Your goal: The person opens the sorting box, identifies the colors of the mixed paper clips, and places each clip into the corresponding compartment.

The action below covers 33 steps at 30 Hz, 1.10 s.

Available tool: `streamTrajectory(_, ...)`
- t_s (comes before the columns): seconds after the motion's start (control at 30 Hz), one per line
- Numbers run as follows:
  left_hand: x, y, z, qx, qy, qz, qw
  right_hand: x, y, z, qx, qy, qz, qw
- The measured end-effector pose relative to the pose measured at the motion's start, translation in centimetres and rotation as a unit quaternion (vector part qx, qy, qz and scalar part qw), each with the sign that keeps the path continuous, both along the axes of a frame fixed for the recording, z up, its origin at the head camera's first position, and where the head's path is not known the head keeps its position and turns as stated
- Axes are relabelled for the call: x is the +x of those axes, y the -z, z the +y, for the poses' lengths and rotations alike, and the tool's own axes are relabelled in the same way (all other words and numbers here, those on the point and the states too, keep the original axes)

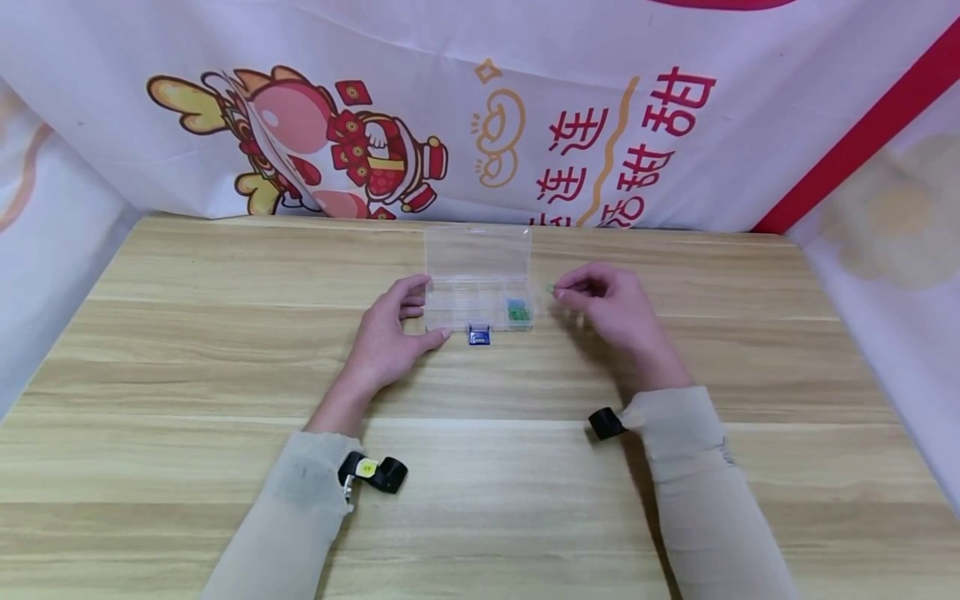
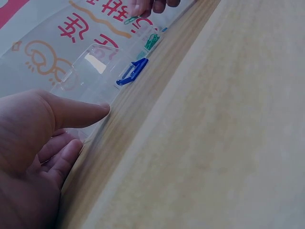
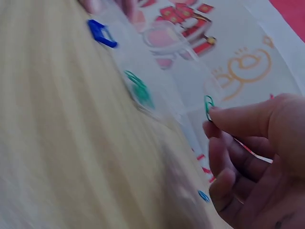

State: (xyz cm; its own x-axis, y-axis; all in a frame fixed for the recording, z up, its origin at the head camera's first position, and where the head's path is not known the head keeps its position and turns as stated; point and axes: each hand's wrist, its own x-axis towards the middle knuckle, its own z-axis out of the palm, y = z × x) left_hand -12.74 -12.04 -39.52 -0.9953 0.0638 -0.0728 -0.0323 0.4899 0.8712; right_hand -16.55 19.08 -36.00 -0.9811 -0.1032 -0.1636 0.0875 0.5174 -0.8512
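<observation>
A clear plastic compartment box (image 1: 465, 308) lies on the table with its transparent lid (image 1: 477, 252) raised at the back. My left hand (image 1: 390, 329) holds the box's left end, thumb at the front corner and fingers along the side. Between thumb and index finger, my right hand (image 1: 606, 302) pinches a green paper clip (image 3: 208, 107) just beyond the box's right end. Green paper clips (image 1: 518, 315) lie in the rightmost compartment, with something light blue behind them. A blue latch (image 1: 479, 335) hangs open at the box's front.
A small blue paper clip (image 3: 203, 195) shows close to the right hand's curled fingers in the right wrist view. The wooden table (image 1: 480, 500) ends at a printed white cloth (image 1: 465, 108) behind the box. Black straps with cameras (image 1: 606, 423) sit on both wrists.
</observation>
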Motion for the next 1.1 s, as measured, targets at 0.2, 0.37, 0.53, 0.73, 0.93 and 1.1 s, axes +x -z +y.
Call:
streamTrajectory(0.2,-0.1,0.1,0.0,-0.002,0.001,-0.002,1.0000,0.3,0.7,-1.6,-0.002,-0.045,-0.013,0.9989)
streamTrajectory(0.37,-0.1,0.0,0.1,-0.002,0.001,-0.003,1.0000,0.4,1.0,-2.1,0.001,-0.048,-0.001,0.9989)
streamTrajectory(0.53,-0.1,0.0,0.0,-0.002,-0.001,0.000,1.0000,0.4,1.0,-2.6,0.007,-0.049,0.000,0.9988)
streamTrajectory(0.73,-0.1,0.0,0.0,0.000,-0.001,0.003,1.0000,0.3,1.1,-2.8,0.023,-0.043,-0.003,0.9988)
streamTrajectory(0.93,0.0,-0.1,0.0,0.002,-0.001,-0.001,1.0000,0.3,1.1,-2.7,0.027,-0.044,-0.006,0.9987)
streamTrajectory(1.1,0.0,0.0,0.0,-0.001,-0.001,-0.001,1.0000,0.1,1.2,-2.0,0.006,-0.030,-0.003,0.9995)
